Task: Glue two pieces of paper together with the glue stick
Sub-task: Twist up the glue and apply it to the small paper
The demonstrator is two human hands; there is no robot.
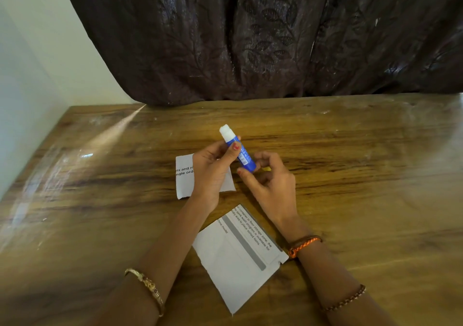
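Observation:
Above the middle of the wooden table [350, 175] I hold a blue glue stick [241, 153], uncapped, its white glue tip pointing up and away. My left hand [211, 173] grips its upper barrel with thumb and fingers. My right hand [269, 183] pinches its lower end, where a bit of yellow shows. A small white paper piece with printed text [184, 178] lies flat under my left hand, partly hidden. A larger white paper piece with a grey stripe and text [238, 255] lies flat nearer to me, between my forearms.
A dark patterned curtain [263, 37] hangs along the table's far edge. A pale wall [30, 75] borders the left side. I cannot see the glue stick's cap.

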